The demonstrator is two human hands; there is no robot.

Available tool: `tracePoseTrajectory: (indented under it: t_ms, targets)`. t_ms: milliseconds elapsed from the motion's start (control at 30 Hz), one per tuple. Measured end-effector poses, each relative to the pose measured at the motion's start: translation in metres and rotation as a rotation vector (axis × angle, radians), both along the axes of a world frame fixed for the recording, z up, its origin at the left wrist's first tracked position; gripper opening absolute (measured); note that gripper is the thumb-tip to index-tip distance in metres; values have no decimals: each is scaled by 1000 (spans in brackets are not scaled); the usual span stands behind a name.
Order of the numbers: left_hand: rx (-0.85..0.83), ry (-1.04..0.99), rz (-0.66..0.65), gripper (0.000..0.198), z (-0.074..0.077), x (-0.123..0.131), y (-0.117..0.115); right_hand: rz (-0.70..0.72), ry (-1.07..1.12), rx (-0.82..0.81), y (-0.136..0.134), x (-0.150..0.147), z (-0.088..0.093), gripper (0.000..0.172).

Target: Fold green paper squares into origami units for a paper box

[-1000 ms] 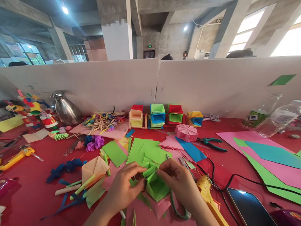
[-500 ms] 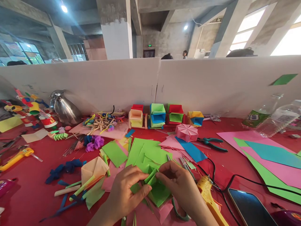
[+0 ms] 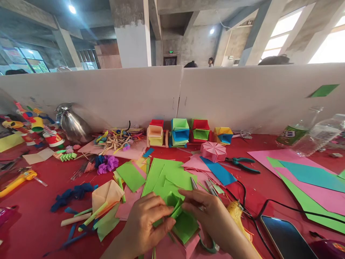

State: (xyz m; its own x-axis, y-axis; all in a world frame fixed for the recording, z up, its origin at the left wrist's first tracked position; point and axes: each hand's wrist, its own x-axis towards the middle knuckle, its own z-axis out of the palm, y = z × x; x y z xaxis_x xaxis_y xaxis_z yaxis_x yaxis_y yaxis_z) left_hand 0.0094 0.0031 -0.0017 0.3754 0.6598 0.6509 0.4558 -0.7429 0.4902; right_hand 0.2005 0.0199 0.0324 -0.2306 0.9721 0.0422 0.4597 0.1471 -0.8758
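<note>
A green folded-paper box [image 3: 185, 226] is between my hands, low in the middle of the head view, with its open side facing up. My left hand [image 3: 148, 219] pinches its left wall between thumb and fingers. At its upper right edge, my right hand [image 3: 206, 210] is closed on the paper, the fingertips near a raised flap. Part of the box is hidden by my fingers. Flat green paper sheets [image 3: 161, 176] lie just beyond it, and pink paper [image 3: 172, 248] lies beneath.
Scissors [image 3: 208, 246] and a yellow glue gun [image 3: 235, 212] lie by my right hand, with black cables and a phone [image 3: 289, 237] farther right. Pliers [image 3: 242, 163] and finished paper boxes [image 3: 180, 133] are beyond. Left are paper scraps [image 3: 107, 194] and a steel jug [image 3: 72, 124].
My right hand has shifted slightly along the box edge, its fingers now straighter and flatter. My left fingers have moved a little to the right on the green wall.
</note>
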Motion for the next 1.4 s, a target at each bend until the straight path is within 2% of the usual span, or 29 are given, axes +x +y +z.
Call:
tracePoseTrajectory:
  t_ms: [133,367,767,1033,1167,1300,1400]
  targets:
    - [11,-20,-29,13,0,0,-1,67,-55,-5,-2,5,4,20]
    - [-36,-2,-8,10,11,2,-4,114,-113,33,-6,7,8,9]
    - [-68,19,72,14,22,3,-10,165,-202,200,-13,5,10,10]
    - [-84,48,58,16,21,3,-12,255,-369,445,-16,6,9,16]
    - [-108,40,92,15,18,3,-11,261,-432,544,-17,6,12,20]
    - [-144,143,82,8,23,5,-11,298,-444,548,-17,5,16,23]
    - [-67,223,107,7,29,8,-11,302,-448,533,-16,4,17,20]
